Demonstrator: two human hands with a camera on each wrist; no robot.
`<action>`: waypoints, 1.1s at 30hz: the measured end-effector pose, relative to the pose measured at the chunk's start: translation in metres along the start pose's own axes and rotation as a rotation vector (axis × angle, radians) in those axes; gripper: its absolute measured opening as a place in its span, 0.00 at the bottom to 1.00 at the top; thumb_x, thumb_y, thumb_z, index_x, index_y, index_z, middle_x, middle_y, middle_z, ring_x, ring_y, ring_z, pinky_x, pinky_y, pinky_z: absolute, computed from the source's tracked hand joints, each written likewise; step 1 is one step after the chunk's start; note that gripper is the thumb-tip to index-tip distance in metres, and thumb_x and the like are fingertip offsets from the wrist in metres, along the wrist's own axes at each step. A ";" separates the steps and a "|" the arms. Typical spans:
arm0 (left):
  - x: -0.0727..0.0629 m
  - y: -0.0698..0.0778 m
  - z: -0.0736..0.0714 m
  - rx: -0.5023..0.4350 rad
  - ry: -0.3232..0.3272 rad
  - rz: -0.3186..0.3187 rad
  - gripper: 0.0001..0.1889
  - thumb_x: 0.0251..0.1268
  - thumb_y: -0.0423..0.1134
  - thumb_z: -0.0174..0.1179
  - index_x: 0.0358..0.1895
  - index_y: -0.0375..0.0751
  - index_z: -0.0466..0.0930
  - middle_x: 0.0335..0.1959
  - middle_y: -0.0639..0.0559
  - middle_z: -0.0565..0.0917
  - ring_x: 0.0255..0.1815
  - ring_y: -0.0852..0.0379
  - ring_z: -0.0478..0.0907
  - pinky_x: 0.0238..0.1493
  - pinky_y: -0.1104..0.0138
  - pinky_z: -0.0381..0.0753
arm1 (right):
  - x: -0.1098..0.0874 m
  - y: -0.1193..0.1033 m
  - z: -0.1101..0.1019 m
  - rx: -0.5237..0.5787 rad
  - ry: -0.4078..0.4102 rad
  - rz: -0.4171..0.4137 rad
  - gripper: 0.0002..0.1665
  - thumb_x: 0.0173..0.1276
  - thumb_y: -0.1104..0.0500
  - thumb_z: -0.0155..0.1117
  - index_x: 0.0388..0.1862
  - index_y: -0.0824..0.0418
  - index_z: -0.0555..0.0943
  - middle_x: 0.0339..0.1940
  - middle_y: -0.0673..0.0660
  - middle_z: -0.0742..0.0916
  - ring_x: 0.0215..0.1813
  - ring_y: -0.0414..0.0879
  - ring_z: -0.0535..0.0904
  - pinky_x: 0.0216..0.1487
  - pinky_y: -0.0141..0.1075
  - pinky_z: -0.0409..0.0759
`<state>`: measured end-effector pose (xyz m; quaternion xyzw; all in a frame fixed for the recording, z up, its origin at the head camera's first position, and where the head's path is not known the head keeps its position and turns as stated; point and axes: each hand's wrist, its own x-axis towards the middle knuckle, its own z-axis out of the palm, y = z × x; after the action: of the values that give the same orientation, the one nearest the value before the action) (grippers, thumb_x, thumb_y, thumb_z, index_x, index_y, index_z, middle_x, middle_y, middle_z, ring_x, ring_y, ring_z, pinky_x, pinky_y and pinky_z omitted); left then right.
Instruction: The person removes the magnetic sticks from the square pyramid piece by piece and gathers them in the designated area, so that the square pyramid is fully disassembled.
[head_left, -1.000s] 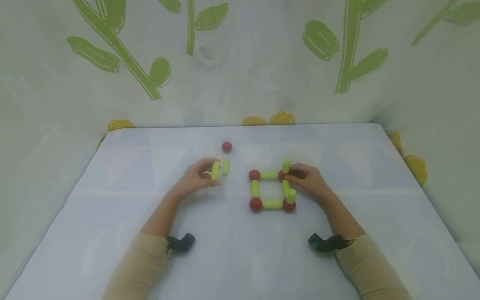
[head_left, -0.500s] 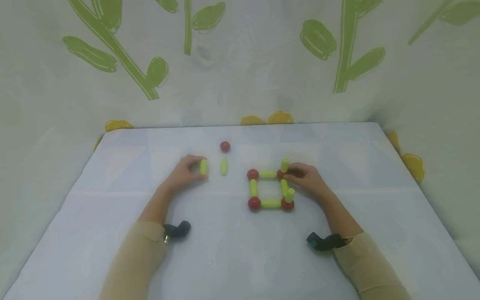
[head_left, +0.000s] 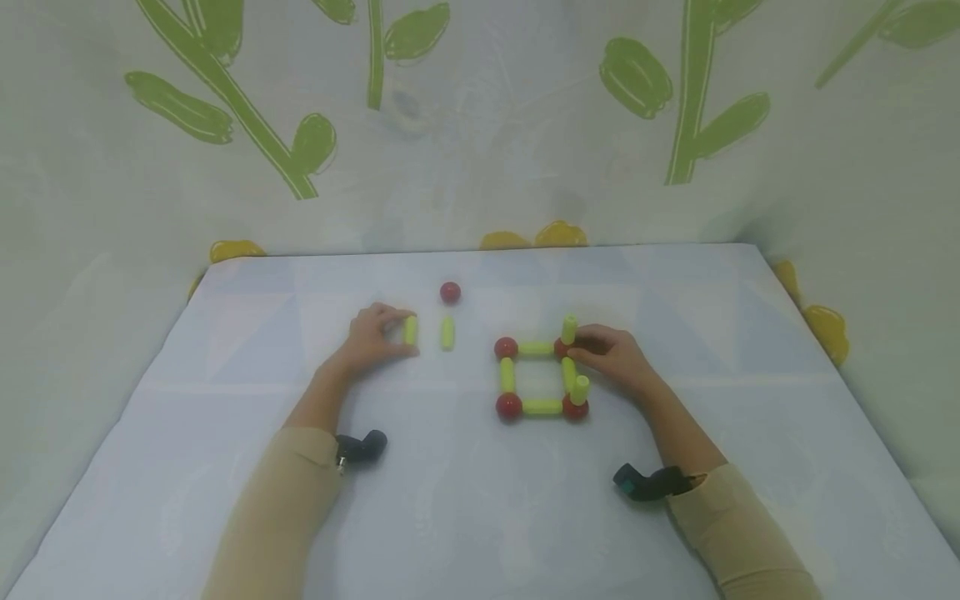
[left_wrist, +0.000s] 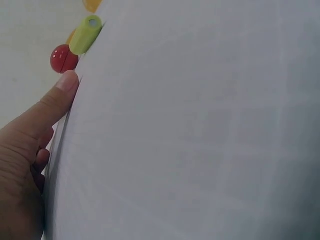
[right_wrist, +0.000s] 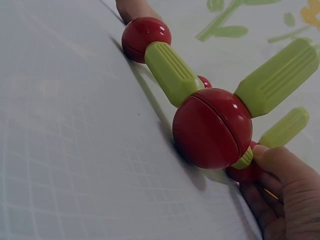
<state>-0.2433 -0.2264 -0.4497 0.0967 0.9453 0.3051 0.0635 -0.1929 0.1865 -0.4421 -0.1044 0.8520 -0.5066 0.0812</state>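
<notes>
In the head view, my left hand [head_left: 372, 337] pinches a yellow-green building rod [head_left: 411, 331] end to end between thumb and fingertips, low over the table. Beside it lies another loose rod [head_left: 447, 332], with a loose red ball [head_left: 450, 292] beyond. My right hand [head_left: 611, 357] pinches the far right red ball [head_left: 562, 349] of a square frame of rods and balls. Two rods rise from the square's right corners, the near one [head_left: 580, 390] leaning slightly. In the left wrist view the thumb [left_wrist: 50, 107] shows, while the pinched rod cannot be made out.
The white table [head_left: 480, 517] has its far edge against a pale wall covering printed with green leaves [head_left: 637, 79]. Black wrist cameras [head_left: 363, 447] sit on both wrists. The square's near right ball [right_wrist: 212, 128] looms large in the right wrist view.
My left hand has carried its rod leftward, away from the loose rod, then shifted it very slightly back to the right. The right hand stays on the same ball.
</notes>
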 end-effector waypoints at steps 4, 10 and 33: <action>-0.002 0.002 -0.002 0.006 -0.014 -0.007 0.38 0.45 0.55 0.72 0.63 0.52 0.72 0.56 0.47 0.71 0.60 0.44 0.60 0.61 0.45 0.59 | 0.000 -0.001 0.000 0.018 -0.007 -0.004 0.25 0.61 0.49 0.68 0.54 0.59 0.80 0.51 0.57 0.85 0.56 0.51 0.78 0.60 0.47 0.74; -0.012 0.011 -0.004 -0.108 -0.005 -0.009 0.40 0.46 0.51 0.72 0.66 0.49 0.68 0.60 0.45 0.69 0.63 0.43 0.59 0.65 0.44 0.57 | -0.001 -0.002 0.000 0.035 -0.008 -0.012 0.24 0.60 0.49 0.68 0.53 0.58 0.80 0.50 0.56 0.85 0.56 0.50 0.78 0.60 0.46 0.74; -0.044 0.061 0.041 -0.245 0.183 0.375 0.26 0.46 0.40 0.73 0.53 0.45 0.79 0.50 0.50 0.77 0.55 0.51 0.68 0.58 0.53 0.65 | -0.001 -0.001 -0.002 0.020 -0.001 -0.009 0.25 0.61 0.49 0.68 0.54 0.58 0.79 0.51 0.56 0.85 0.57 0.51 0.78 0.60 0.46 0.74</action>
<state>-0.1848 -0.1644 -0.4441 0.2340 0.8685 0.4316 -0.0687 -0.1927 0.1880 -0.4398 -0.1076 0.8464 -0.5155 0.0801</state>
